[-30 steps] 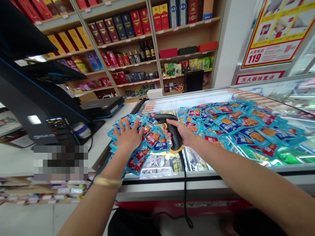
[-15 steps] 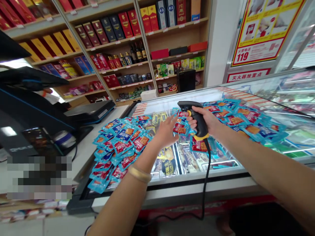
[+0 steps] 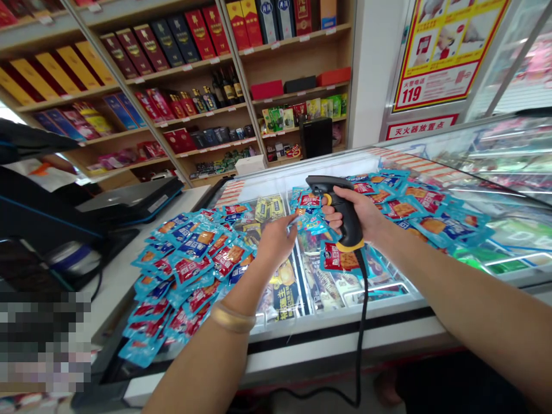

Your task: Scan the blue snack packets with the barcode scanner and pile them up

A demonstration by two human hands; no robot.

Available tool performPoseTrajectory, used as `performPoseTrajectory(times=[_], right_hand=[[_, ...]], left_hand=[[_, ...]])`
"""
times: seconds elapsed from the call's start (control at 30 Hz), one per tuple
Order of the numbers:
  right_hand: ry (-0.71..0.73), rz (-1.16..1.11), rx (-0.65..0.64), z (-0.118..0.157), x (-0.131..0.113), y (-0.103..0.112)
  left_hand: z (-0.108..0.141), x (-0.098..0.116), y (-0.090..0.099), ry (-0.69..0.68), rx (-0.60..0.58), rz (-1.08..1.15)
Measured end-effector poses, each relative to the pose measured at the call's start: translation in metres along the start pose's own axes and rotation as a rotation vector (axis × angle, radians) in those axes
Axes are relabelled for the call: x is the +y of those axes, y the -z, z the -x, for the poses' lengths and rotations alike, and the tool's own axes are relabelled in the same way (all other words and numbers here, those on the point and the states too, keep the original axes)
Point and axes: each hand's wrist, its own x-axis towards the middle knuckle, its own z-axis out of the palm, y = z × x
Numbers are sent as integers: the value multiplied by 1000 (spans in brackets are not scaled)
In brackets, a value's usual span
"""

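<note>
My right hand (image 3: 356,215) is wrapped round the grip of a black and yellow barcode scanner (image 3: 345,215), its cable hanging down. My left hand (image 3: 278,238) is at the middle of the glass freezer top, thumb and fingers closed on the edge of a blue snack packet (image 3: 313,223). Left of it, a heap of blue and red snack packets (image 3: 192,267) covers the freezer's left end. Another spread of packets (image 3: 426,201) lies to the right of the scanner. One red packet (image 3: 338,257) rests just below the scanner.
The freezer's front edge (image 3: 388,330) runs below my forearms. At the left are a black scale (image 3: 138,198) and a dark machine (image 3: 38,201). Shelves of boxes (image 3: 185,69) stand behind, with a white box (image 3: 250,165) beyond the freezer.
The view has shifted to the right. My left hand has gone from spread fingers to a closed grip on a packet. My right hand still holds the scanner.
</note>
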Motion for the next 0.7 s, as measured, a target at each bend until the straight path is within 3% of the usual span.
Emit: performPoseTrajectory(times=[0.13,0.27,0.37,0.5,0.7], right_hand=[[3,23,-44,1,3,1],[-37,69,-76,1,9,0],[-92,124,-118,0,14,0],[-131,200,-148,-1,19,1],[-146,244,-141,-1,21,3]], left_hand=[[-5,-2,-2,323,167,442],[-9,-5,-6,417,193,750],[-10,-9,-8,403,186,685],[-10,-14,-8,322,202,442],[-8,-10,-6,205,205,213]])
